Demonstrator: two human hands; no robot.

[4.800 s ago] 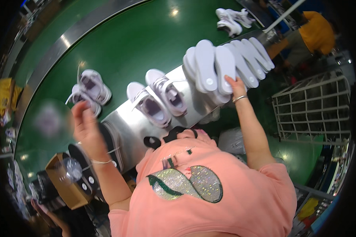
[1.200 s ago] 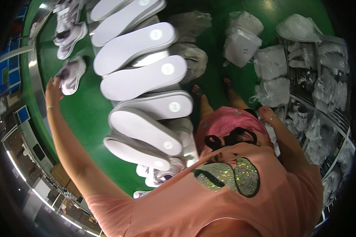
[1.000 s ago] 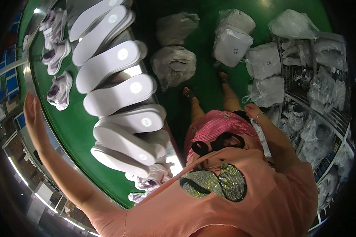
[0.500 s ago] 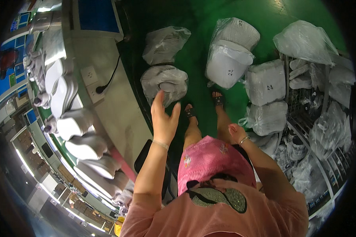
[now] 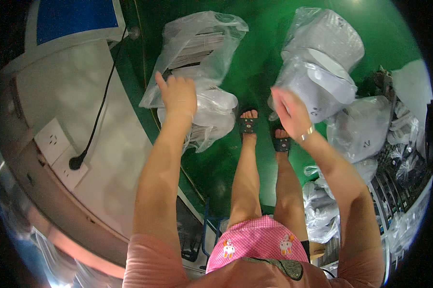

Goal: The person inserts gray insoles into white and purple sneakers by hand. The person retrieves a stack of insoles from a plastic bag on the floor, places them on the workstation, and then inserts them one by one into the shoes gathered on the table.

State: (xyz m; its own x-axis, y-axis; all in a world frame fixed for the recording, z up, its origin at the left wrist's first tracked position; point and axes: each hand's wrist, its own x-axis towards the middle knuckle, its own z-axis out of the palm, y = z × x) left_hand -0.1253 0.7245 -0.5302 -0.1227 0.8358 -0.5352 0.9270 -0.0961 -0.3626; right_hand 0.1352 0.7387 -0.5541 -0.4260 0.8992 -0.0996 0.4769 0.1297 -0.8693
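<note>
I look straight down at my own legs and sandalled feet on a green floor. My left hand is raised in front of me, fingers loosely apart, holding nothing, above a clear plastic bag of white parts. Held up to the right, my right hand is open and blurred, a bracelet on its wrist, and nothing is in it. It hangs before another clear bag of white parts.
A white bench curves along the left, with a wall socket and black plug on its side. More filled plastic bags lie at the right beside wire racks. A blue panel stands at the top left.
The view has swung down from the rows of white soles on the bench to the floor. Both hands have come off the bench and now hang open over the bags.
</note>
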